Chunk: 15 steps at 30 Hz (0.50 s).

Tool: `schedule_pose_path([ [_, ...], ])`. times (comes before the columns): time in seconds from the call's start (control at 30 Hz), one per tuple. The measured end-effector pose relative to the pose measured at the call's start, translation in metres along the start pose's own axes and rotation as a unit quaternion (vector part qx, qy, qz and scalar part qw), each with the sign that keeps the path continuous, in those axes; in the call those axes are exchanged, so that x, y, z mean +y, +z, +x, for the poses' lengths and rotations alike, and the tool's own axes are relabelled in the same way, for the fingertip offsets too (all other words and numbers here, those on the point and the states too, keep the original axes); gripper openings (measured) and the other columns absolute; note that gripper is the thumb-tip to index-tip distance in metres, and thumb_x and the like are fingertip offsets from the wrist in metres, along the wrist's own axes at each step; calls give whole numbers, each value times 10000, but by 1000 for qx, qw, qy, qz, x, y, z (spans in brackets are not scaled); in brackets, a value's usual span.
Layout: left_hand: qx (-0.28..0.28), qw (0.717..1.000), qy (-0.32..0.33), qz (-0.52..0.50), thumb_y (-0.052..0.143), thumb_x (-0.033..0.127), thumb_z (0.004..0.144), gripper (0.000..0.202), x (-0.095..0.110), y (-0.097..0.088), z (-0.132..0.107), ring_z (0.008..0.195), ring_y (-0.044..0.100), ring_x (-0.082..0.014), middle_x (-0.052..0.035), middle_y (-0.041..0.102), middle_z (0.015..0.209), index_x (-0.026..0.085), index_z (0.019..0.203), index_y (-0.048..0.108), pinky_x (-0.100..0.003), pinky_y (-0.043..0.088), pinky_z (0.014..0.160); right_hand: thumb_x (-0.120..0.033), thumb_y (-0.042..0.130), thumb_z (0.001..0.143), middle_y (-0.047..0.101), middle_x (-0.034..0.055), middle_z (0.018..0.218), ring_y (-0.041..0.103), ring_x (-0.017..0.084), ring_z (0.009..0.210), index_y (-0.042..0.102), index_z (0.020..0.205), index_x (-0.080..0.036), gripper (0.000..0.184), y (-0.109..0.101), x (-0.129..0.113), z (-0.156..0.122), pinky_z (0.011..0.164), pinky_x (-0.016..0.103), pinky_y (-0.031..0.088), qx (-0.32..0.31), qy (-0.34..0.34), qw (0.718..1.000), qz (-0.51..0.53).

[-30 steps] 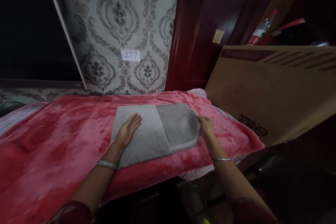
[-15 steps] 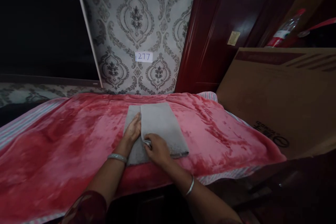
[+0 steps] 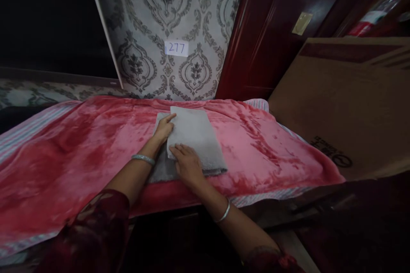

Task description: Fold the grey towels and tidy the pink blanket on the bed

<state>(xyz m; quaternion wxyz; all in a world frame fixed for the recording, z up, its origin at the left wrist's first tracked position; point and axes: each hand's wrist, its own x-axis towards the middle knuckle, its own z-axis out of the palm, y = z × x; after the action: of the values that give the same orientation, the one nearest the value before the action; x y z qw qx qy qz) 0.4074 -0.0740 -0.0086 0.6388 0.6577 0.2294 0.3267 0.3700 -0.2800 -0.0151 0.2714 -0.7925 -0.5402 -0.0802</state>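
A grey folded cloth (image 3: pixel 198 140), perhaps a towel, lies on the pink blanket, its upper layer folded over so that a strip of the lower layer shows at the left. My left hand (image 3: pixel 164 129) rests at the left edge of that upper layer, index finger stretched over the fold. Lower down, my right hand (image 3: pixel 188 165) lies flat on the near left corner of the upper layer, its fingers extended. Both hands touch the cloth without gripping it.
The pink blanket (image 3: pixel 256 145) with a striped underside covers the surface. Behind stand a patterned wall with a paper label (image 3: pixel 176 48) and a dark screen (image 3: pixel 54 21). A large cardboard box (image 3: pixel 346 102) stands at the right, with a bottle (image 3: pixel 371 19) behind it.
My right hand has gone from pinching the fold's near corner to lying flat on it. My left index finger now reaches over the fold edge. The view has tilted down.
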Motion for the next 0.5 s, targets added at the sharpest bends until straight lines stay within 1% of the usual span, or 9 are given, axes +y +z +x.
schedule_pose_path([
  [0.07,10,1000,-13,20,514,89,549,766,-10,-6,-3,648,623,-142,-82,756,1057,106,1300,659,-253,525,637,-90,543,879,602,99,1414,512,259,1335,638,1332,-215,480,10,-3,-5,1122,444,389,-17,-3,1000,-6],
  [0.13,8,1000,-14,26,512,97,557,770,-18,-11,-8,657,614,-131,-84,740,1132,109,1315,650,-241,517,633,-100,557,883,583,104,1434,477,267,1369,631,1340,-223,479,19,-4,-11,1136,472,365,-16,-7,1000,-11],
  [0.2,12,1000,-7,24,516,98,568,774,-22,-13,-11,647,606,-124,-89,727,1173,114,1331,640,-243,518,632,-95,544,895,571,96,1448,455,260,1389,611,1365,-228,493,25,-2,-16,1150,476,345,-2,-11,1000,-12],
  [0.27,11,1000,-11,7,520,91,578,782,-22,-14,-12,663,623,-132,-97,724,1182,114,1353,623,-261,538,658,-88,515,910,580,80,1440,458,247,1388,605,1372,-222,490,26,0,-18,1156,460,340,3,-19,1000,-8],
  [0.33,1,1000,-18,-26,520,80,589,798,-20,-16,-13,754,667,-157,-105,718,1200,106,1383,593,-285,563,736,-80,485,922,592,68,1429,475,230,1375,606,1372,-218,486,23,1,-16,1157,444,344,1,-26,1000,-4],
  [0.4,-17,998,-16,-55,526,72,595,817,-18,-19,-14,898,692,-185,-107,696,1257,107,1410,563,-307,569,839,-75,460,932,608,58,1411,504,215,1349,609,1368,-225,485,18,-1,-10,1143,426,368,-5,-29,1000,-4],
  [0.5,-24,997,1,-68,555,97,625,799,-16,-24,-15,1076,667,-218,-104,646,1355,123,1424,547,-349,543,966,-84,434,953,620,46,1399,526,199,1324,602,1378,-217,476,15,-7,-2,1119,370,403,-10,-37,999,-8],
])
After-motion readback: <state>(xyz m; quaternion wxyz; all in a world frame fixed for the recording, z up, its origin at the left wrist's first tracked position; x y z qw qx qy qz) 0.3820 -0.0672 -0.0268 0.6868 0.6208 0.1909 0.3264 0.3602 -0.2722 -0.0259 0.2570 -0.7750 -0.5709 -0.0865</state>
